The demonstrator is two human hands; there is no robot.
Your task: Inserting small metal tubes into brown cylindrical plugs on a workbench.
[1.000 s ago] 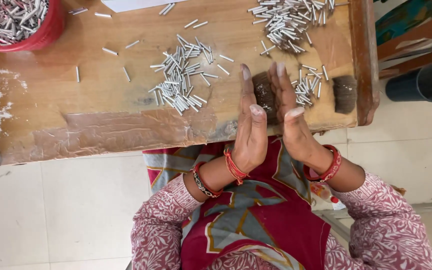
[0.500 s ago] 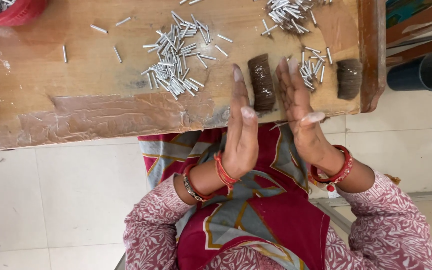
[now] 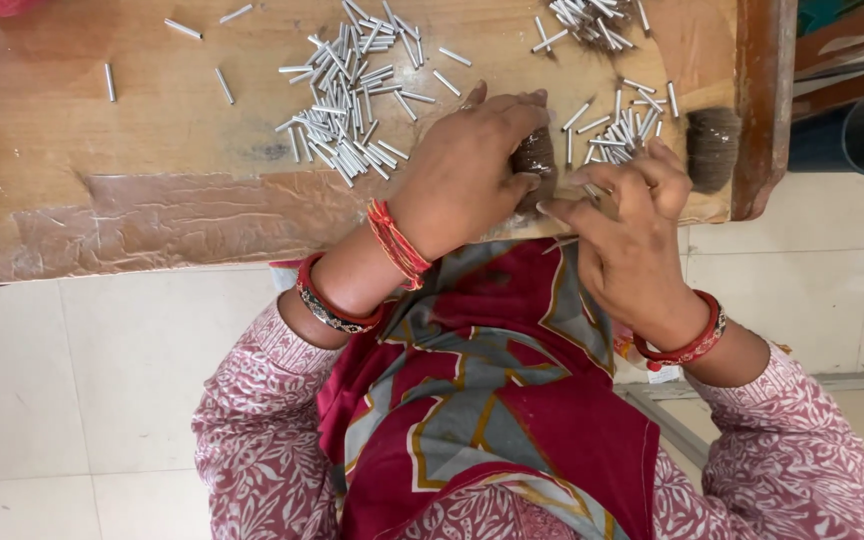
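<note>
Gripping a dark lump (image 3: 535,160) in left hand (image 3: 472,165), right hand (image 3: 632,235) fingers curled beside small white sticks (image 3: 617,130), wooden table (image 3: 152,140)

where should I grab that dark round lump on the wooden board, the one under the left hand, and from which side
Take the dark lump by its two bare flanks, coming from above. Only a rounded part shows beneath the left hand, whose fingers cover its top. The right hand sits close on one side and small white tubes lie beside it, so a top-down pinch looks least likely to scatter them.
</note>
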